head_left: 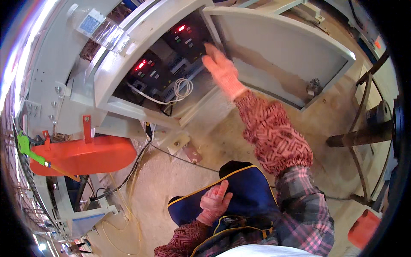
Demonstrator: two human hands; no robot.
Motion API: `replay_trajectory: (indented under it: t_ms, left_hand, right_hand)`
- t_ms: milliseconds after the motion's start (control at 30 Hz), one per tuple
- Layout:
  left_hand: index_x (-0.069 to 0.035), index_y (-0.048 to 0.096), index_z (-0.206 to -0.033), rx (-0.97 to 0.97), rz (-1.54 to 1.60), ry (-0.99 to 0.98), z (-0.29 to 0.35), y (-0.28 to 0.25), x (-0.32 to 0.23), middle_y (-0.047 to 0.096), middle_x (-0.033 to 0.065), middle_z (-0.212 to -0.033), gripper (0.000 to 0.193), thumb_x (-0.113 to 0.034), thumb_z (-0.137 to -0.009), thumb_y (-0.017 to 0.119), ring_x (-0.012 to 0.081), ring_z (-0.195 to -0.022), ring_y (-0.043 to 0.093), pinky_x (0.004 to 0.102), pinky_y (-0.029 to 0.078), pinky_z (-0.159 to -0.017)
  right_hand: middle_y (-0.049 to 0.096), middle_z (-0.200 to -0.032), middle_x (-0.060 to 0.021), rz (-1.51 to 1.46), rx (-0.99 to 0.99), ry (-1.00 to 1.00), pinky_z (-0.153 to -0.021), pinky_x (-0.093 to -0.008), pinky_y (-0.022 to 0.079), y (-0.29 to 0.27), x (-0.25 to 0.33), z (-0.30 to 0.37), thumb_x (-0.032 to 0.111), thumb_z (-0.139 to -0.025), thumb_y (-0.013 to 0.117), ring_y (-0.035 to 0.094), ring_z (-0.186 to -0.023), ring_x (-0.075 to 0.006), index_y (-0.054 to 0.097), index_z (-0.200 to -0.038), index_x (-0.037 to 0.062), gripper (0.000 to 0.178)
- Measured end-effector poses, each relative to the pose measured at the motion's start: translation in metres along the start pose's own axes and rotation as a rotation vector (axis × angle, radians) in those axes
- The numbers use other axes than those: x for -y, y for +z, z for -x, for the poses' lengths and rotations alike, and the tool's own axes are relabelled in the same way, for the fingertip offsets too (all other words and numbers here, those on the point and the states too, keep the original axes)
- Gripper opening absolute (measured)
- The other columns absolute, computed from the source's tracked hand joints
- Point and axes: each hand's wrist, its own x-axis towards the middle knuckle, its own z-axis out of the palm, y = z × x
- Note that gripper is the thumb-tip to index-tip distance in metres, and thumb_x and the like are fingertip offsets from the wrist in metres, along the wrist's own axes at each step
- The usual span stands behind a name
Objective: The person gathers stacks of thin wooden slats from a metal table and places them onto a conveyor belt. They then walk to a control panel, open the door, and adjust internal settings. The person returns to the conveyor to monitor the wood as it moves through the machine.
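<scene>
My right hand (223, 73), in a pale pink work glove, reaches to the right side of an open grey electrical cabinet (104, 88). Its fingers stretch out beside the farther of two dark control units (188, 45); whether they touch it I cannot tell. The nearer unit (143, 81) also shows a lit red display. A coiled white cable (183, 89) hangs at the cabinet's front. To the right, the cabinet door (265, 43) stands swung out. My left hand (215, 202), gloved too, is over the dark blue apron (252, 192) on my lap, fingers apart and holding nothing.
A clear plastic bottle (100, 29) lies on the machine frame at upper left. Below are an orange guard (81, 156) and a green air gun (26, 146). Cables and yellow hose cross the floor. At right are a dark pipe (364, 138) and a red container (364, 229).
</scene>
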Motion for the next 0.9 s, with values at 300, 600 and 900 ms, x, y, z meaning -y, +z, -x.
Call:
replay_trajectory:
  t_ms: [300, 600, 900]
  left_hand:
    - [-0.008, 0.061, -0.131, -0.073, 0.044, -0.124, 0.011, 0.015, -0.019, 0.069, 0.0153, -0.102, 0.056, -0.021, -0.079, 0.077, 0.0332, -0.093, 0.068, 0.0409, 0.056, -0.082]
    - [-0.011, 0.06, -0.131, -0.031, 0.041, -0.114, 0.008, 0.017, -0.017, 0.068, 0.0145, -0.107, 0.054, -0.026, -0.082, 0.075, 0.0337, -0.095, 0.067, 0.0413, 0.055, -0.083]
    - [-0.011, 0.06, -0.131, 0.021, 0.009, -0.113, 0.001, 0.021, -0.014, 0.069, 0.013, -0.106, 0.054, -0.028, -0.082, 0.075, 0.0326, -0.095, 0.067, 0.0416, 0.056, -0.083]
  right_hand:
    - [0.062, -0.13, -0.0192, -0.127, 0.055, 0.034, -0.104, -0.0419, 0.042, 0.031, -0.007, -0.078, 0.048, -0.096, 0.049, 0.055, -0.124, -0.036, 0.057, -0.137, 0.0137, 0.054]
    - [0.065, -0.13, -0.0099, -0.362, -0.022, 0.222, -0.103, -0.0354, 0.041, 0.039, 0.009, -0.087, 0.051, -0.087, 0.069, 0.057, -0.12, -0.0242, 0.065, -0.131, 0.0124, 0.059]
    - [0.068, -0.123, -0.0119, -0.144, -0.087, 0.329, -0.1, -0.0372, 0.044, 0.035, 0.014, -0.097, 0.056, -0.082, 0.068, 0.061, -0.114, -0.027, 0.067, -0.127, 0.0134, 0.062]
